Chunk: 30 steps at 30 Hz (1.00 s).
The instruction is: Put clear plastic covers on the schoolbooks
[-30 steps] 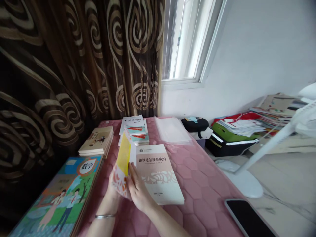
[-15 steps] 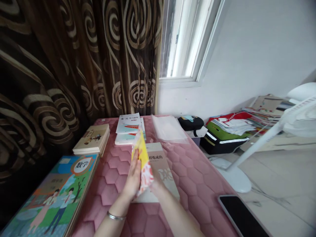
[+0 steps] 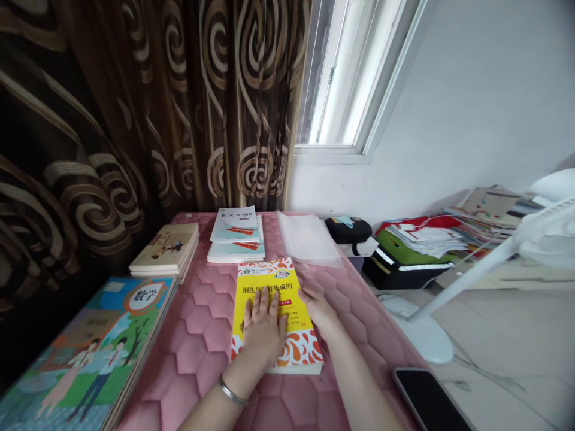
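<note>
A thick book (image 3: 269,305) with a yellow cover, orange-and-white swirls and Chinese lettering lies flat on the pink quilted surface (image 3: 188,335). My left hand (image 3: 263,326), with a silver bangle at its wrist, rests flat on the cover, fingers spread. At the book's right edge, my right hand (image 3: 318,304) has its fingers curled against the side of the book. Some of those fingertips are hidden.
Left stand a pile of colourful textbooks (image 3: 90,359) and smaller beige books (image 3: 166,248). Behind are white booklets (image 3: 236,230) and clear plastic sheets (image 3: 308,239). A phone (image 3: 429,398) lies front right; a white fan (image 3: 471,263) stands beyond the edge.
The yellow cover, held up edge-on over a pale book, now lies flat on top of it. My left hand has flattened onto it; my right hand has moved to its right edge.
</note>
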Tool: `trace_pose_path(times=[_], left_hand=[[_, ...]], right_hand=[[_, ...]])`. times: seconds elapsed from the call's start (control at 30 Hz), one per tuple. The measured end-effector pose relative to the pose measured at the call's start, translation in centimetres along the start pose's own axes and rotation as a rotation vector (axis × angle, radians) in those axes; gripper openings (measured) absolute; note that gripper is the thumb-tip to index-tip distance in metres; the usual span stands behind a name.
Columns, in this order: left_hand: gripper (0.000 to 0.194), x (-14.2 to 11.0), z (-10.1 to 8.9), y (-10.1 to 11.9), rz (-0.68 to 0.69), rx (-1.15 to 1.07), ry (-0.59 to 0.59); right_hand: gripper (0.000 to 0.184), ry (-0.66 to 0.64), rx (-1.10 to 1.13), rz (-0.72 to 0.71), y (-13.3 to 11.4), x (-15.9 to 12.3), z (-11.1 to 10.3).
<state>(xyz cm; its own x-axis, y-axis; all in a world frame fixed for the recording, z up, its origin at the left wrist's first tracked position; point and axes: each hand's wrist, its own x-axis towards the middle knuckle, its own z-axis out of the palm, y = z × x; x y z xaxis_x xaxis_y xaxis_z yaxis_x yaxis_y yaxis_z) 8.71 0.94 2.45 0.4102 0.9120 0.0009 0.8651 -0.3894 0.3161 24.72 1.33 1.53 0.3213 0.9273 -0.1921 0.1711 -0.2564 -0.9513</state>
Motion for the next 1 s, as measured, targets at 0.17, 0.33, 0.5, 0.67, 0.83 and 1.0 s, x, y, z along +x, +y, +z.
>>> trace_pose_path(times=[0.17,0.33,0.5,0.67,0.83,1.0], left_hand=[[0.058,0.3,1.6,-0.2,0.024,0.033,0.056],[0.054,-0.1,0.8,-1.5,0.064,0.018,0.058],[0.049,-0.8,-1.1,-4.8,-0.149,-0.009,0.12],[0.047,0.6,-2.2,-6.5,-0.287,-0.242,0.115],[0.039,3.4,-2.9,-7.1,-0.429,-0.444,0.078],[0.034,3.8,-3.0,-8.4,-0.428,-0.433,0.078]], right_hand=[[0.033,0.214,-0.645,-0.077,-0.7,-0.7,0.4],[0.041,0.216,-0.958,-0.066,-1.4,-1.9,1.0],[0.047,0.149,-1.039,-0.023,-1.4,-1.9,1.1],[0.05,0.105,-1.071,-0.042,-0.9,-1.5,1.2],[0.05,0.108,-1.059,-0.05,-0.7,-1.3,0.9],[0.05,0.083,-0.988,-0.064,-0.7,-1.5,1.6]])
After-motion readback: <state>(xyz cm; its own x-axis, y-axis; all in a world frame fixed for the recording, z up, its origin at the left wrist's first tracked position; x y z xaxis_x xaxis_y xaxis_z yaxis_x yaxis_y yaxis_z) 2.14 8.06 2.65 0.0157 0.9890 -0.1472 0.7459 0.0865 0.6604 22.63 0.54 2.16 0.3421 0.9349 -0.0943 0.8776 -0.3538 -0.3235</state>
